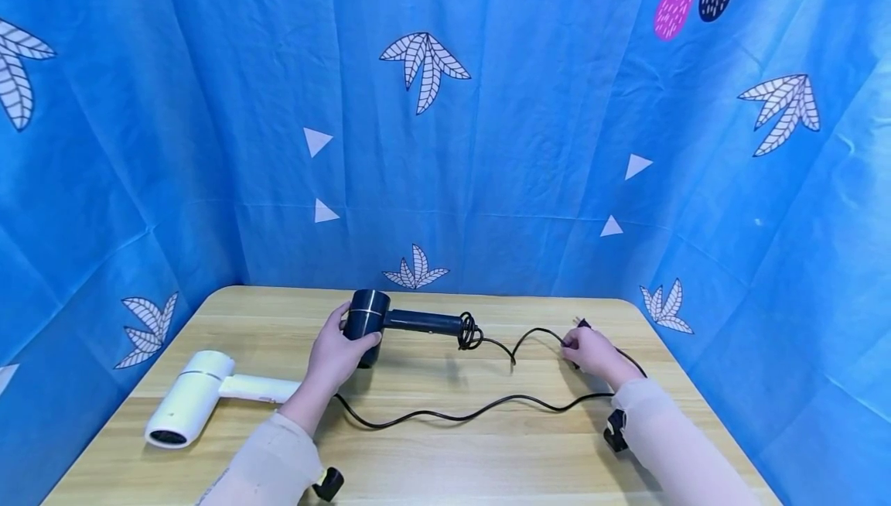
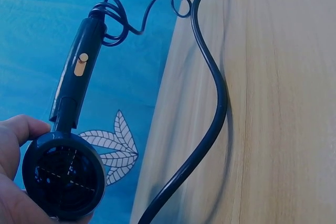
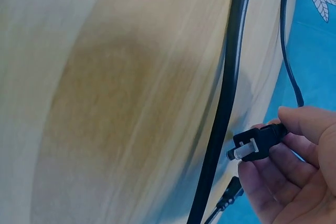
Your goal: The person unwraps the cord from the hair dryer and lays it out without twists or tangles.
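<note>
My left hand [image 1: 337, 347] grips the barrel of a black hair dryer [image 1: 421, 322] above the table, its handle pointing right. In the left wrist view the round grille end of the black hair dryer [image 2: 64, 178] faces the camera. The dryer's cord [image 1: 468, 332] is looped at the handle's end and runs to my right hand [image 1: 595, 355]. The right wrist view shows that hand pinching a black plug [image 3: 261, 141] between thumb and fingers. Another black plug [image 1: 583, 323] is just beyond the hand. A white hair dryer [image 1: 191, 398] lies at the left, its handle partly behind my left wrist.
A second black cord [image 1: 459, 418] curves across the wooden table [image 1: 445, 467] from the left wrist toward the right sleeve. Blue patterned cloth [image 1: 487, 142] hangs behind and at both sides of the table. A black wrist mount [image 1: 616, 430] sits on the right sleeve.
</note>
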{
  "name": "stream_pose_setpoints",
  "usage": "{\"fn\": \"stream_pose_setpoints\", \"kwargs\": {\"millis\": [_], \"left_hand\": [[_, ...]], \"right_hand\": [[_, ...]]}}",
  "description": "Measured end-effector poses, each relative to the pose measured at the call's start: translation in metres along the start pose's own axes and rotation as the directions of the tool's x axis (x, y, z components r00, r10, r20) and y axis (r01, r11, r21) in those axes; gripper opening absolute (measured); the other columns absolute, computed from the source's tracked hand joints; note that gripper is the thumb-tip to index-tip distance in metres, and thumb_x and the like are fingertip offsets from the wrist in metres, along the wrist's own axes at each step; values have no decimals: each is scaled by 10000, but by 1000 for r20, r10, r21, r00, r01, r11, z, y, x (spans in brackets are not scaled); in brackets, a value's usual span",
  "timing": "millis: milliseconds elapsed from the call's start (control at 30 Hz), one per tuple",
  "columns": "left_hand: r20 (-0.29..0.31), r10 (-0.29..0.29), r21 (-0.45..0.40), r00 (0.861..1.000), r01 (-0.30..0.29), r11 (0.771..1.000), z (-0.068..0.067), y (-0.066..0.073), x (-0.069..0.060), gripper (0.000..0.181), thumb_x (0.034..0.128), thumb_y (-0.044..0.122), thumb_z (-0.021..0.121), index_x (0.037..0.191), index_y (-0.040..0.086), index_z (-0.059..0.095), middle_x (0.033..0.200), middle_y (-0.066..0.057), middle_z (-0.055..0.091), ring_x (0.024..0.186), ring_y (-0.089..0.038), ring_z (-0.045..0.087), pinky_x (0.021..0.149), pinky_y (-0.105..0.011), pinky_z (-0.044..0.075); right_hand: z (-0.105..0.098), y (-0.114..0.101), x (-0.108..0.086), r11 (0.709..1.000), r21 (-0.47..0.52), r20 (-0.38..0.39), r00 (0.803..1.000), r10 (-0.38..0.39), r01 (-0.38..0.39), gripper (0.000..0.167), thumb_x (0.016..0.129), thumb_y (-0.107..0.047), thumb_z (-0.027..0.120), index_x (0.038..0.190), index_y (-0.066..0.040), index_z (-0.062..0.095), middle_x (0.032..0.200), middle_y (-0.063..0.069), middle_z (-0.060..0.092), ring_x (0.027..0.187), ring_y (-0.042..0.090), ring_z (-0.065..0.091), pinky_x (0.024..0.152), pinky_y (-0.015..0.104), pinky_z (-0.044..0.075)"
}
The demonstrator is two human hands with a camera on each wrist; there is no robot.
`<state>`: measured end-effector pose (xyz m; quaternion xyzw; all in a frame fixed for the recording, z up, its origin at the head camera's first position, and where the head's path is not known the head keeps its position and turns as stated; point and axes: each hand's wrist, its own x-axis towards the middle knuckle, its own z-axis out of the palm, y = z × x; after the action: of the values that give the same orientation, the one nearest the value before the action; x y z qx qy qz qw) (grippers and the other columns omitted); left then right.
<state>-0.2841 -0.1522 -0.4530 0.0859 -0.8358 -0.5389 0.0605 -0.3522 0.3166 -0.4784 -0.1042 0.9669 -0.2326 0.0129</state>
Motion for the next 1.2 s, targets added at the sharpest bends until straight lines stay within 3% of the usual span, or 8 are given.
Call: {"fn": "stream_pose_setpoints", "kwargs": {"millis": [167,400,867,1200], "left_hand": [[0,2,3,1000,-2,1000,0,1,0,893,880,315,739,1589,114,234,1483,-284,400,1274,-450,482,965,-579,482],[-3,8,4,1000,-8,1000,1,2,0,894,871,315,745,1586,116,246,1476,-283,410,1266,-442,486,961,-575,483],[-5,23,3,1000,-23,1000,5,1,0,877,860,287,752,1575,119,273,1455,-278,430,1256,-434,486,963,-571,476],[1,17,-4,1000,-17,1000,7,3,0,882,865,288,750,1580,118,263,1460,-276,416,1253,-441,489,952,-575,488]], "right_hand": [[0,-2,-1,1000,15,-10,1000,16,-16,119,918,-91,687,988,3,708,815,24,681,704,150,610,681,357,528],[-1,-6,-4,995,83,12,999,46,-47,167,930,-57,668,1054,53,682,829,42,677,668,186,641,589,315,543],[-8,-11,-3,1000,-13,-48,999,-21,21,152,915,-67,680,1012,49,696,848,61,699,803,222,661,770,428,547],[-15,-24,-3,999,-45,-96,995,-27,23,134,918,-101,680,970,19,707,839,57,701,789,223,656,750,439,540]]}}
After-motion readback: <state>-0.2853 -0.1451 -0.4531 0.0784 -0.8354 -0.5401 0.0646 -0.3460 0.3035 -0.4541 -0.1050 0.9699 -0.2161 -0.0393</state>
